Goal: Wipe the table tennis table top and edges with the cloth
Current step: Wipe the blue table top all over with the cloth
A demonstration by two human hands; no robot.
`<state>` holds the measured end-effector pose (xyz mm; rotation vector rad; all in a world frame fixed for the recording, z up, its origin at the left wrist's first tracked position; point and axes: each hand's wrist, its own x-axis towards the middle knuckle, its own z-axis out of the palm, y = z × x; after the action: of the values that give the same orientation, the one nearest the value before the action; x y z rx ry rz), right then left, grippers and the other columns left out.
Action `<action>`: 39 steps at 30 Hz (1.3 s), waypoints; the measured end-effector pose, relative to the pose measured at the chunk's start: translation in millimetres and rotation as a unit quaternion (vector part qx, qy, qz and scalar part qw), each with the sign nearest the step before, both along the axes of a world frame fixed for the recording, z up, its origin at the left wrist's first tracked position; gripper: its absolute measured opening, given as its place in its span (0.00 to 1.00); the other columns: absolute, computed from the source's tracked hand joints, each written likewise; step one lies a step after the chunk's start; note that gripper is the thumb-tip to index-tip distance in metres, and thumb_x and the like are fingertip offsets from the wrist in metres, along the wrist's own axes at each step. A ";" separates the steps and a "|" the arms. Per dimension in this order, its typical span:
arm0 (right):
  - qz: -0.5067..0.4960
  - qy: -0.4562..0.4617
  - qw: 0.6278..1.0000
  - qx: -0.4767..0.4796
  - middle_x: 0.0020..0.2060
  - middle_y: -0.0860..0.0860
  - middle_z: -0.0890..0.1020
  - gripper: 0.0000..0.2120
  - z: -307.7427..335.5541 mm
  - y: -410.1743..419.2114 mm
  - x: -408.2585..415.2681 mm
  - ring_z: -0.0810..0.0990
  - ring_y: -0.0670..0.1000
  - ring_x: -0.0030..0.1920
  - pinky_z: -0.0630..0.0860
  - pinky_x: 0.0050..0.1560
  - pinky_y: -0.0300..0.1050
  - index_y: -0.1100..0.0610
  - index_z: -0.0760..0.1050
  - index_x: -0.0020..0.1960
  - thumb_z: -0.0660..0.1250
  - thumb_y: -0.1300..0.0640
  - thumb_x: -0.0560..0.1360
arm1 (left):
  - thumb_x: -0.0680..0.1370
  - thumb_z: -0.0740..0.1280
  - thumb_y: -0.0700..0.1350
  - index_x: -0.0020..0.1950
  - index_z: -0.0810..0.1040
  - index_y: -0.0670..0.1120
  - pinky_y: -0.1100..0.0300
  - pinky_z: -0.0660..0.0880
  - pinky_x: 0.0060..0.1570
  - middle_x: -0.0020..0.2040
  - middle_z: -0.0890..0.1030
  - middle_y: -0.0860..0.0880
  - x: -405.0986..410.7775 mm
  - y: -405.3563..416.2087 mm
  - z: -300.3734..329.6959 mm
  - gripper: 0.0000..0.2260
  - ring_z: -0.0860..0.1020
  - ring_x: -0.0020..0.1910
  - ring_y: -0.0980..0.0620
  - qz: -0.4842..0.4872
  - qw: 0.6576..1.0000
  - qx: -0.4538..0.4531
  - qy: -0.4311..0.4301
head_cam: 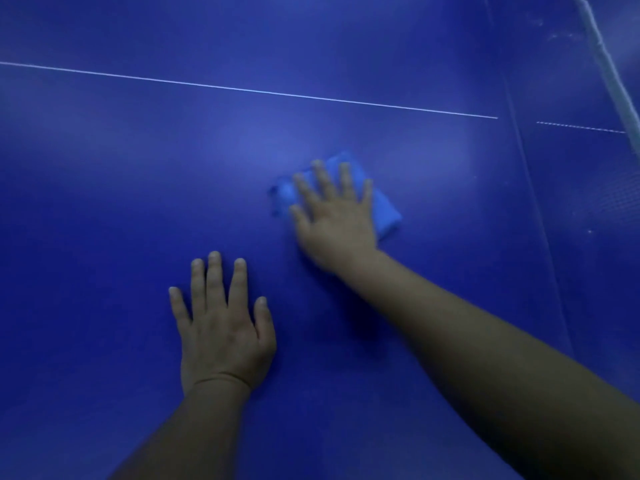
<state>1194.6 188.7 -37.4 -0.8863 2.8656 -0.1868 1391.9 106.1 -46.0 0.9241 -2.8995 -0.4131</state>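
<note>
The blue table tennis table top (104, 202) fills the view. A folded light-blue cloth (386, 213) lies on it right of centre. My right hand (334, 216) presses flat on the cloth with fingers spread, covering most of it; cloth shows past the fingertips and at the right side. My left hand (223, 327) rests palm down on the bare table, nearer to me and to the left, fingers apart, holding nothing.
A thin white centre line (263, 92) crosses the table beyond the hands. The net (613, 74) with its white top band runs along the far right, and its foot meets the table near the right side.
</note>
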 end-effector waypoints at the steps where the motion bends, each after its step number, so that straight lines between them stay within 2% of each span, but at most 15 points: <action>1: 0.071 -0.012 0.997 0.001 0.82 0.47 0.55 0.28 -1.6 -5.2 12.8 0.48 0.58 0.81 0.42 0.76 0.68 0.42 0.58 0.80 0.47 0.38 0.81 | 0.79 0.51 0.56 0.78 0.66 0.44 0.35 0.46 0.77 0.80 0.60 0.41 -0.2 0.2 0.0 0.30 0.52 0.81 0.42 0.000 1.000 -0.005 0.000; 3: 0.110 -0.010 0.994 -0.011 0.81 0.46 0.58 0.29 -0.1 6.3 -0.8 0.51 0.58 0.81 0.44 0.76 0.67 0.42 0.61 0.79 0.45 0.37 0.80 | 0.79 0.51 0.56 0.78 0.66 0.44 0.36 0.45 0.77 0.80 0.60 0.41 -0.4 0.1 0.2 0.30 0.52 0.81 0.42 -0.001 1.000 -0.008 0.001; 6: -0.081 0.012 0.996 0.026 0.82 0.45 0.54 0.26 2.6 59.7 -55.2 0.49 0.57 0.81 0.46 0.77 0.67 0.41 0.57 0.80 0.49 0.39 0.83 | 0.79 0.51 0.57 0.79 0.65 0.44 0.38 0.42 0.77 0.81 0.59 0.41 0.1 -0.5 0.7 0.30 0.51 0.81 0.42 -0.002 1.000 -0.005 0.000; 8: -0.222 -0.013 0.974 0.028 0.82 0.45 0.51 0.27 7.9 90.4 -69.1 0.46 0.56 0.81 0.44 0.77 0.67 0.42 0.54 0.81 0.49 0.39 0.83 | 0.80 0.51 0.57 0.78 0.65 0.44 0.40 0.41 0.77 0.81 0.59 0.41 -0.1 -0.5 1.2 0.30 0.52 0.81 0.42 -0.004 1.000 -0.009 -0.001; 9: -0.253 -0.017 0.967 0.027 0.82 0.46 0.50 0.27 8.2 88.3 -63.5 0.45 0.57 0.81 0.43 0.77 0.68 0.42 0.53 0.81 0.49 0.39 0.83 | 0.80 0.52 0.56 0.78 0.65 0.44 0.40 0.41 0.77 0.81 0.60 0.40 0.1 -0.2 1.1 0.30 0.53 0.81 0.41 -0.006 1.000 -0.012 -0.003; 11: -0.220 -0.003 0.975 0.027 0.82 0.47 0.50 0.27 5.7 47.4 -39.4 0.45 0.58 0.81 0.43 0.77 0.70 0.42 0.53 0.82 0.49 0.40 0.83 | 0.80 0.52 0.56 0.78 0.66 0.43 0.38 0.44 0.76 0.80 0.60 0.40 0.1 -0.1 1.2 0.30 0.54 0.81 0.40 -0.006 1.000 -0.019 -0.006; 15: 0.012 0.008 1.000 -0.003 0.82 0.47 0.52 0.26 1.4 -81.0 0.2 0.45 0.59 0.81 0.42 0.76 0.69 0.41 0.55 0.81 0.50 0.40 0.83 | 0.78 0.53 0.55 0.76 0.69 0.42 0.32 0.50 0.74 0.79 0.64 0.38 -1.7 -1.0 1.5 0.30 0.58 0.79 0.38 -0.010 0.999 -0.036 -0.007; 18: 0.064 -0.032 0.997 -0.003 0.82 0.46 0.52 0.26 6.2 -132.5 -25.6 0.45 0.58 0.81 0.41 0.76 0.69 0.41 0.55 0.81 0.48 0.40 0.83 | 0.79 0.53 0.55 0.77 0.68 0.43 0.34 0.49 0.74 0.79 0.63 0.39 -1.4 -1.2 0.4 0.29 0.57 0.80 0.39 -0.014 0.999 -0.044 -0.017; 21: -0.001 -0.028 0.999 0.015 0.82 0.46 0.50 0.26 7.3 -116.2 -89.4 0.45 0.57 0.81 0.41 0.76 0.69 0.41 0.52 0.81 0.46 0.40 0.84 | 0.79 0.53 0.55 0.78 0.67 0.43 0.35 0.48 0.75 0.80 0.61 0.40 -0.4 -0.4 0.3 0.29 0.55 0.80 0.40 -0.017 0.999 -0.042 -0.019; 24: -0.169 -0.021 0.985 0.023 0.82 0.45 0.49 0.27 8.5 -37.4 -141.7 0.45 0.58 0.81 0.42 0.76 0.69 0.41 0.50 0.81 0.45 0.39 0.84 | 0.80 0.53 0.56 0.78 0.66 0.43 0.36 0.46 0.76 0.80 0.61 0.40 0.0 0.2 1.7 0.29 0.55 0.81 0.40 -0.016 0.999 -0.033 -0.016; 28: -0.338 -0.036 0.940 0.025 0.82 0.48 0.47 0.28 8.5 29.4 -127.8 0.43 0.60 0.81 0.41 0.75 0.71 0.43 0.49 0.82 0.43 0.40 0.83 | 0.80 0.53 0.56 0.78 0.66 0.43 0.35 0.46 0.76 0.80 0.61 0.39 -0.5 -0.4 3.7 0.29 0.55 0.81 0.39 -0.018 0.999 -0.023 -0.016; 30: -0.319 -0.022 0.947 0.025 0.82 0.48 0.47 0.28 6.1 0.5 -103.4 0.42 0.61 0.81 0.41 0.75 0.72 0.43 0.48 0.82 0.44 0.40 0.83 | 0.79 0.53 0.55 0.77 0.67 0.43 0.34 0.48 0.75 0.80 0.61 0.39 -0.3 -0.8 4.0 0.29 0.55 0.80 0.39 -0.019 0.999 -0.023 -0.020; 33: -0.145 -0.014 0.989 0.012 0.82 0.47 0.47 0.27 4.2 -75.2 -79.3 0.42 0.60 0.81 0.40 0.75 0.71 0.43 0.49 0.82 0.45 0.40 0.84 | 0.78 0.54 0.55 0.77 0.67 0.42 0.33 0.49 0.75 0.79 0.62 0.38 -1.2 -1.0 3.2 0.30 0.56 0.80 0.38 -0.019 0.999 -0.032 -0.026; 36: -0.001 -0.043 0.999 0.025 0.82 0.46 0.48 0.27 9.4 -105.1 -93.0 0.42 0.58 0.81 0.39 0.76 0.69 0.42 0.50 0.82 0.45 0.40 0.84 | 0.78 0.54 0.56 0.77 0.67 0.42 0.34 0.47 0.76 0.80 0.61 0.39 -0.1 -0.9 1.3 0.31 0.55 0.80 0.39 -0.019 0.999 -0.033 -0.027; 39: -0.113 -0.017 0.993 0.038 0.82 0.45 0.48 0.27 9.5 -48.7 -146.4 0.44 0.58 0.81 0.41 0.76 0.70 0.41 0.49 0.82 0.44 0.39 0.84 | 0.78 0.53 0.56 0.78 0.66 0.42 0.37 0.44 0.77 0.80 0.60 0.39 0.9 -1.6 0.7 0.31 0.53 0.81 0.40 -0.018 0.999 -0.020 -0.022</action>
<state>1048.2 140.0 -27.9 -0.5393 2.9135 -0.1130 1392.8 104.6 -45.3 0.8893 -2.9568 -0.3391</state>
